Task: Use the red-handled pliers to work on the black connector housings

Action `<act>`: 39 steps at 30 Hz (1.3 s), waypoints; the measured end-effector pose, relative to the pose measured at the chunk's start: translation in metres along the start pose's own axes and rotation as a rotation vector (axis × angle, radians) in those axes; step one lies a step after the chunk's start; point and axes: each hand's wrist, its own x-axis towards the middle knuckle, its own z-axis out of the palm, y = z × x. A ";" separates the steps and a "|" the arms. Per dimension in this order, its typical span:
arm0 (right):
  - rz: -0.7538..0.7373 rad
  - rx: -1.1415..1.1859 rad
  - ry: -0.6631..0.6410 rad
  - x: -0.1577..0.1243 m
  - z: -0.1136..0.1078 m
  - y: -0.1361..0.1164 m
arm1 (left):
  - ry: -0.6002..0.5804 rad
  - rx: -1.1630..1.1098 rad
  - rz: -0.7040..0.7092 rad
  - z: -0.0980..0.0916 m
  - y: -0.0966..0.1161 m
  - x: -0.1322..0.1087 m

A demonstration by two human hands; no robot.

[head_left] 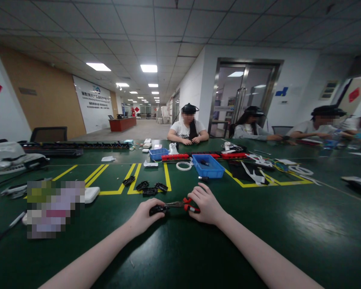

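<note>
- Near left, the left hand [147, 212] pinches a black part [157, 209] over the green table [180, 249].
- Near right, apart from it, the right hand [207, 205] grips red-handled pliers [179, 204], their tips at the part.
- Farther left, small black pieces [150, 191] lie grouped.
- Farther right stands a blue tray [212, 174].
- Far across, a person [185, 129] sits.

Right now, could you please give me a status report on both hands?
Left hand holding black part. Right hand gripping red-handled pliers, nose at that part. More black pieces just beyond left hand.
</note>
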 end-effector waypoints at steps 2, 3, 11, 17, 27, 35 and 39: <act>0.000 0.003 -0.002 0.000 -0.001 0.000 | 0.012 -0.004 0.009 0.000 0.000 0.000; 0.001 0.004 -0.004 0.000 -0.001 -0.001 | 0.023 -0.009 0.020 0.000 0.000 0.001; -0.014 0.018 -0.028 0.002 -0.001 -0.002 | 0.015 -0.036 0.058 0.000 -0.001 0.001; -0.014 0.020 -0.009 0.001 0.002 0.000 | 0.011 -0.047 0.007 -0.003 0.006 0.000; 0.040 0.028 0.053 -0.001 0.002 0.000 | 0.023 -0.091 -0.060 -0.005 0.010 -0.001; 0.035 0.040 0.038 0.000 0.003 0.000 | 0.027 -0.095 -0.001 -0.006 0.006 -0.001; 0.027 0.040 0.026 0.000 0.004 0.000 | 0.027 -0.096 0.014 -0.005 0.003 0.000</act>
